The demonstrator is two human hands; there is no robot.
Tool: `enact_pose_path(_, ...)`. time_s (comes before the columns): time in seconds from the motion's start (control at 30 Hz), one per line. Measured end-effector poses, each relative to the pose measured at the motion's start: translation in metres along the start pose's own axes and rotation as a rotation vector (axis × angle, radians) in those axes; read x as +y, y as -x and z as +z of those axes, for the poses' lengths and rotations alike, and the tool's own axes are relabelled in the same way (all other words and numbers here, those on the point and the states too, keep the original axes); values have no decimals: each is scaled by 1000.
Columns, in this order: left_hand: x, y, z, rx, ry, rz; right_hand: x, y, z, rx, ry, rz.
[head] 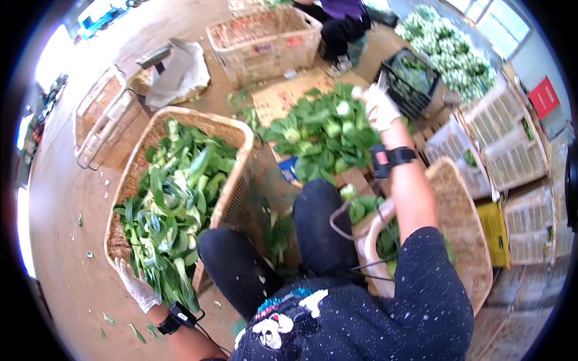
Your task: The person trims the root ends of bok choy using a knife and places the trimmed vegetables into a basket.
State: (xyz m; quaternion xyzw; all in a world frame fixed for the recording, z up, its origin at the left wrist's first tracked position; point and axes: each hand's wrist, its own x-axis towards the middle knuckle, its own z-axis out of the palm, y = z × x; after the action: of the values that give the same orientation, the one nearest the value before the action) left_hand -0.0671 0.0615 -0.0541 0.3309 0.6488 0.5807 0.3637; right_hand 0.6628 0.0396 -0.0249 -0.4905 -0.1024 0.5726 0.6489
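My left hand (137, 287), in a thin whitish glove, rests at the near left corner of a plastic crate (246, 131) heaped with loose green leaves (180, 198); its fingers are spread and hold nothing that I can see. My right hand (381, 108), gloved too, is over the far right side of a pile of bok choy (325, 131) lying on cardboard (271, 101). Its fingers are blurred, and a pale thing shows at their tips; whether it is gripped is unclear. Both wrists wear black strapped devices with cables.
A large dirty crate (271, 54) stands ahead, beside a seated person (345, 36). A black crate (406, 106) holds greens at the far right. Stacked crates (501, 131) line the right side. Close to my right leg is a pale-rimmed container (368, 243) with greens; empty-looking crates (108, 122) stand left.
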Motion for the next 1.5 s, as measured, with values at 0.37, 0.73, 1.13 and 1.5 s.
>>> enact_pose_path(0.37, -4, 67, 61, -238, 82, -76, 131, 271, -185, 655, 1028, -455)
enact_pose_path(0.73, -11, 80, 71, -464, -9, -89, 245, 201, -232, -216, 2240, -443)
enact_pose_path(1.13, 2, 128, 91, -543, -40, -5, 187, 290, -207, 260, 1329, -389)
enact_pose_path(1.5, 90, 281, 198, -1447, 42, 398, 107, 292, 63, -48, 934, -620)
